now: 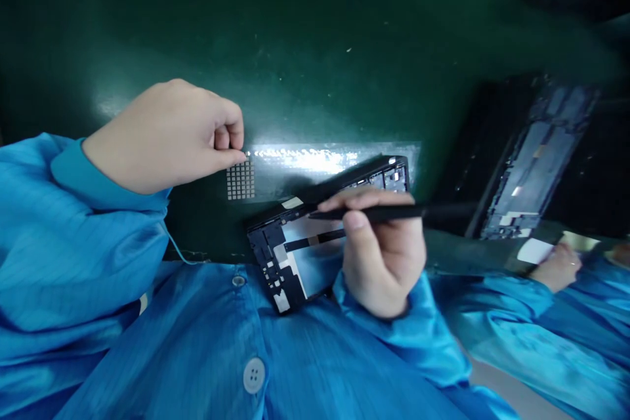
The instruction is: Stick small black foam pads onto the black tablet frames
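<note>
My left hand [172,134] is closed in a pinch at the upper left corner of a clear plastic sheet [339,156]. Whatever lies between thumb and forefinger is too small to make out. Below those fingertips, the sheet carries a grid of small square pads [241,180]. My right hand [381,249] grips slim black tweezers [371,212], their tip pointing left over an opened phone [268,256]. The phone lies at a slant near my body, its inner boards and pale central bay showing. My right hand covers part of it.
Farther right on the green mat [295,33] lies another opened phone [531,157], blurred, beside dark shapes. A co-worker's hand [558,267] and blue sleeve are at the lower right, near a white card [535,251]. Dark objects sit in the top right corner.
</note>
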`<action>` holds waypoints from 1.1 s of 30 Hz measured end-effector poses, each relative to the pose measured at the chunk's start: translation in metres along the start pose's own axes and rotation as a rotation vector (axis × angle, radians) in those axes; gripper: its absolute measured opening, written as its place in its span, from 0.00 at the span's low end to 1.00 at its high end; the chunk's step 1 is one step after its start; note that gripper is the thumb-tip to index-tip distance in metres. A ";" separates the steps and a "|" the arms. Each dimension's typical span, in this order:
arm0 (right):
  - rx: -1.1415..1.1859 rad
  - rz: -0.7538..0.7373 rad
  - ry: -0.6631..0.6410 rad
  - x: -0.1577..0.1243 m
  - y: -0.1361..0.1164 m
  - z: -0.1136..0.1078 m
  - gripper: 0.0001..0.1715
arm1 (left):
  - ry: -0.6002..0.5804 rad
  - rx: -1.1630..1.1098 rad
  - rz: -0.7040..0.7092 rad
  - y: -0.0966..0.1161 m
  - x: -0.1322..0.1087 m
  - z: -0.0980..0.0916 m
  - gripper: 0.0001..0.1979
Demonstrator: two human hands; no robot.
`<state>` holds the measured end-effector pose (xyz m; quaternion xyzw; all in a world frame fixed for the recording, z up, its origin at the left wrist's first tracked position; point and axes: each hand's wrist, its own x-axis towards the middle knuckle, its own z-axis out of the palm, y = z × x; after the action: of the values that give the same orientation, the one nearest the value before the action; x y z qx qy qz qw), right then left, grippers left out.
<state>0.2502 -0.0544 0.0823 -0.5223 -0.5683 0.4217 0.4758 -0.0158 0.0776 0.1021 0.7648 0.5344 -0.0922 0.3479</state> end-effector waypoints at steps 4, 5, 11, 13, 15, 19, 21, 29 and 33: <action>-0.073 -0.080 0.088 -0.035 0.008 0.006 0.11 | 0.009 -0.010 -0.011 0.001 0.000 0.001 0.10; -0.087 -0.091 0.085 -0.036 0.011 0.008 0.11 | 0.015 -0.014 -0.008 0.001 0.000 0.001 0.09; -0.130 -0.101 0.083 -0.032 0.013 0.011 0.14 | 0.013 0.020 0.004 0.001 -0.003 -0.001 0.10; -0.192 -0.121 0.046 -0.033 0.007 0.008 0.15 | 0.010 0.030 0.025 0.000 -0.003 -0.001 0.11; -0.298 -0.122 -0.030 -0.030 -0.004 0.003 0.17 | 0.027 0.026 0.036 -0.001 -0.003 0.000 0.11; -0.358 -0.069 -0.175 0.012 -0.023 -0.006 0.14 | 0.050 0.011 0.065 -0.001 -0.002 0.001 0.11; -0.314 -0.088 -0.316 0.047 -0.021 -0.003 0.09 | 0.043 0.011 0.075 -0.001 -0.001 0.000 0.12; -0.181 -0.066 -0.649 0.109 0.020 0.021 0.19 | 0.051 -0.009 0.080 -0.005 0.001 0.005 0.09; -0.143 -0.019 -0.622 0.105 0.020 0.020 0.19 | 0.024 -0.043 0.084 -0.005 0.001 0.003 0.11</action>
<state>0.2342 0.0523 0.0700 -0.3950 -0.7195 0.5158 0.2455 -0.0193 0.0775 0.0973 0.7798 0.5080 -0.0570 0.3614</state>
